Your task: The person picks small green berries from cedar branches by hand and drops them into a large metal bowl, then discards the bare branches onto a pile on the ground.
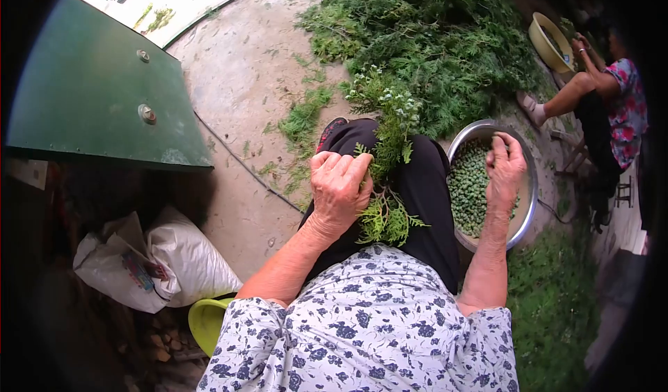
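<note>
My left hand is closed around a leafy cypress branch above my lap. Pale bluish-green cones show near the branch's far end, and its lower fronds spread out below my fist. On the right, my right hand hovers over a metal basin, its fingers curled together. Whatever may be between those fingertips is too small or hidden to name. Many small green cones lie in the basin, beside my right leg.
A big heap of cut cypress branches lies ahead. At left are a green metal panel, white sacks and a yellow-green container. Another person sits at right by a yellow basin. A cable crosses the ground.
</note>
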### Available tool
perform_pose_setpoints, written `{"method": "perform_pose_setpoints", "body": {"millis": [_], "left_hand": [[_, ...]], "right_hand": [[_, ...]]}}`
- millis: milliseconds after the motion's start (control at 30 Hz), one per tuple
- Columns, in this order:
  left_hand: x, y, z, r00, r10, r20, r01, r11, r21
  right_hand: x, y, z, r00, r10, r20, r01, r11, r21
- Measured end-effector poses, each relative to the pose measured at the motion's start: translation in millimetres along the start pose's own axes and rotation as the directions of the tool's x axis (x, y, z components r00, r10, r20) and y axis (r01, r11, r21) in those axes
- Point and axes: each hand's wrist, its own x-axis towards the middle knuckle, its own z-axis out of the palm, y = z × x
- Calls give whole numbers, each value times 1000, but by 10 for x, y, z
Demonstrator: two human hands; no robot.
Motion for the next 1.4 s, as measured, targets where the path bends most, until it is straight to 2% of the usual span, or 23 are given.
{"method": "perform_pose_setpoints", "body": {"millis": [67,100,133,200,333,400,433,500,533,600,667,700,733,767,833,900,933,1000,1133,1233,1267,1333,1400], "left_hand": [[-22,12,-66,998,-24,55,26,999,-41],[-28,26,-62,998,-43,36,44,998,-38],[-11,39,-69,998,-43,40,44,998,-40],[52,52,-84,998,27,57,-25,999,-48],[30,31,-39,985,73,158,-65,996,-53],[54,49,-15,984,90,151,-85,996,-39],[71,62,-23,982,87,169,-84,996,-26],[77,51,-23,980,80,182,-80,997,-9],[61,37,-4,980,86,178,-87,996,-5],[57,34,23,980,93,173,-94,996,-5],[69,43,43,981,96,168,-95,995,-18],[70,44,47,980,99,170,-97,995,-21],[70,44,46,980,100,171,-97,995,-29],[74,43,44,980,102,171,-97,995,-36],[70,39,49,980,102,172,-97,995,-38],[61,34,34,981,98,169,-93,995,-36],[54,35,26,981,90,173,-86,996,-31],[38,30,20,982,76,174,-74,997,-22],[24,19,52,987,102,121,-95,994,-57],[33,18,59,987,96,130,-89,994,-57],[35,18,55,986,102,134,-95,994,-61],[34,12,51,984,109,139,-101,993,-63],[27,3,50,985,102,136,-93,993,-67]], "right_hand": [[162,235,-503,980,-127,-152,53,907,-417],[196,348,-771,962,-255,-97,117,708,-697],[214,427,-941,972,-186,-146,17,668,-744],[228,647,-1196,959,-259,-115,19,465,-885],[385,1012,-1437,950,-286,-126,1,406,-914],[456,1074,-1491,972,-143,-184,-84,520,-850],[399,968,-1385,972,-144,-183,-83,522,-849],[271,779,-1154,928,-204,-310,-248,279,-928],[253,787,-1122,928,-205,-310,-248,279,-928],[249,825,-1085,914,-339,-222,-183,143,-973],[206,681,-905,910,-415,20,194,381,-904],[96,381,-555,936,-351,5,219,575,-788],[-16,194,-263,960,-275,56,257,777,-575],[-189,-25,57,980,-146,134,185,918,-350],[-497,-277,507,902,-160,401,269,935,-231],[-642,-295,821,741,-229,632,422,890,-172],[-679,-245,948,720,-244,650,459,870,-182],[-669,-77,1122,737,-411,537,596,770,-228],[-645,-13,1190,733,-411,542,635,698,-330],[-651,-131,1227,814,-160,558,480,726,-492],[-634,-98,1237,814,-161,559,481,726,-492],[-612,-8,1256,759,-331,561,603,682,-414],[-613,-20,1239,749,-352,562,598,723,-344]]}}
